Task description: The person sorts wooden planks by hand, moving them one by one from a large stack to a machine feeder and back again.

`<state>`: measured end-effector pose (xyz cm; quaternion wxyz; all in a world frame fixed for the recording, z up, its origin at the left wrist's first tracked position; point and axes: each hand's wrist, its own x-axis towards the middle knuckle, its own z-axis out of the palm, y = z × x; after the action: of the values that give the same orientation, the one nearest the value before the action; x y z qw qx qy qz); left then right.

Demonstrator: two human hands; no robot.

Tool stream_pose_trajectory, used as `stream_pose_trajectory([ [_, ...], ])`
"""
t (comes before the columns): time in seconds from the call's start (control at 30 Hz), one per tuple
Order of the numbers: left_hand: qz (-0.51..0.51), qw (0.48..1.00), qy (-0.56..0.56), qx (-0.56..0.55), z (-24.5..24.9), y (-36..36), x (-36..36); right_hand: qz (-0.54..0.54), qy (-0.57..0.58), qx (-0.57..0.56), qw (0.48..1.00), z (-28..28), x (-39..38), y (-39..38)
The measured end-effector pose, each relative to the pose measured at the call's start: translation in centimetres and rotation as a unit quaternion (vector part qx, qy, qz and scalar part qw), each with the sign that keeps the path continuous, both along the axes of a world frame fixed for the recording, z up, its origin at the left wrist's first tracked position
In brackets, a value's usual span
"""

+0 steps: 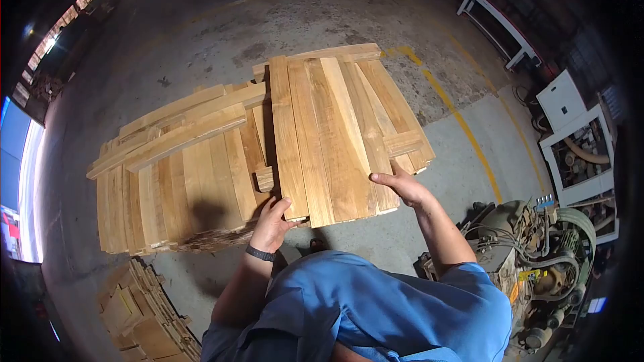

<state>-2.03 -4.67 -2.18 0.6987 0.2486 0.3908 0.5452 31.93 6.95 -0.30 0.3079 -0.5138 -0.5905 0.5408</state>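
The left hand [269, 229] and right hand [408, 189] are gripping a flat, light-brown wooden plank stack [329, 141], fingers clasping its near left and near right edges.

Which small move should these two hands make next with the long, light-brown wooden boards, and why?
Probably a push to even up the long, light-brown wooden boards: their near ends look uneven, and the bare left hand is already at the near left corner, with the bare right hand at the near right.
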Motion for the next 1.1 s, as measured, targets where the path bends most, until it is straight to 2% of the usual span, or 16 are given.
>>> stream_pose_trajectory([
  [0.1, -0.009, 0.997, -0.071, -0.033, -1.6, 0.2, -1.6, 0.072, 0.034, -0.063, 0.995, 2.9, -1.2, -1.1],
  [0.13, -0.018, 0.994, -0.102, -0.045, -2.0, 0.1, -2.2, 0.067, 0.064, -0.12, 0.988, 4.3, -1.6, -1.8],
  [0.23, 0.008, 0.991, -0.131, -0.024, -2.0, 0.0, -1.7, 0.044, 0.201, -0.117, 0.972, 1.5, -1.7, -2.7],
  [0.27, 0.004, 0.993, -0.118, -0.013, -1.9, 0.0, -1.4, -0.009, 0.208, -0.103, 0.973, 1.3, -2.4, -3.8],
  [0.37, 0.016, 0.993, -0.114, 0.032, -1.5, -0.2, -1.2, -0.031, 0.284, -0.069, 0.956, -0.9, -3.1, -4.6],
  [0.4, 0.013, 0.992, -0.121, 0.038, -1.0, -0.5, -1.1, -0.047, 0.298, -0.06, 0.952, 0.4, -4.1, -5.4],
  [0.53, 0.016, 0.99, -0.132, 0.055, 1.1, -1.4, -1.0, -0.076, 0.329, -0.052, 0.94, 0.0, -4.5, -5.9],
  [0.77, 0.043, 0.985, -0.125, 0.114, 2.6, -4.7, -1.0, -0.047, 0.335, -0.033, 0.94, 0.6, -4.9, -7.0],
  [0.93, 0.103, 0.976, -0.149, 0.121, 4.3, -8.6, -1.5, -0.013, 0.333, -0.036, 0.942, 1.6, -6.2, -7.7],
  [1.03, 0.153, 0.97, -0.106, 0.157, 5.6, -11.6, -2.3, 0.031, 0.337, -0.035, 0.94, 2.2, -8.3, -8.1],
  [1.1, 0.188, 0.97, -0.059, 0.139, 6.2, -15.3, -1.8, 0.066, 0.333, -0.048, 0.94, 2.5, -8.9, -10.0],
])
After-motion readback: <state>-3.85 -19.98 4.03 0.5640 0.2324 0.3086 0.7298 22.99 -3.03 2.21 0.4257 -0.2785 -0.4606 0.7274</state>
